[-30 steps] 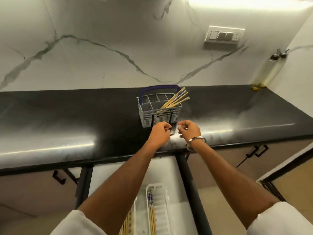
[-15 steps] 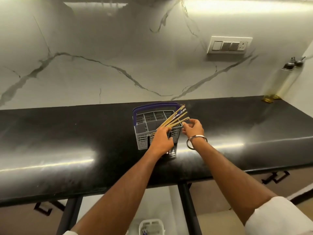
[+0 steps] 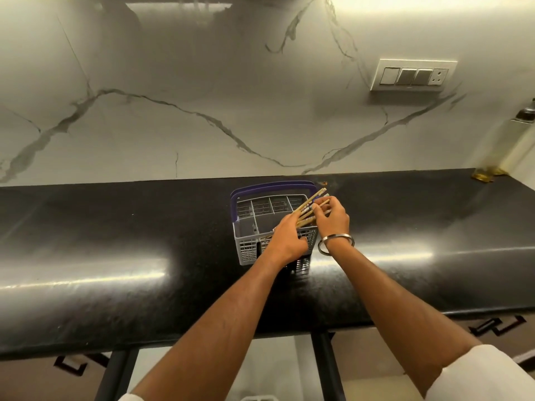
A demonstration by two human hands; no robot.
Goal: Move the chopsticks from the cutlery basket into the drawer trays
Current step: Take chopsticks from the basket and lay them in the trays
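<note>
A grey cutlery basket [image 3: 251, 230] with a purple handle stands on the black counter [image 3: 115, 256]. Several wooden chopsticks [image 3: 312, 201] lean out of its right front compartment, tips up to the right. My right hand [image 3: 333, 219], with a metal bangle on the wrist, pinches the chopsticks near their upper ends. My left hand [image 3: 287, 239] grips the basket's front right rim, thumb on the outer wall and fingers lying against the chopsticks' lower part. Below the counter edge the open drawer [image 3: 275, 369] shows, with only the top rim of a white tray [image 3: 257, 398] in view.
A marble wall with a switch plate [image 3: 412, 75] backs the counter. An oil bottle [image 3: 512, 146] stands at the far right corner. Cabinet fronts with dark handles [image 3: 496, 328] flank the drawer.
The view tilted up, so most of the drawer dropped out of sight. My right hand closed on the chopsticks' upper ends. My left hand slid up the basket front to the rim.
</note>
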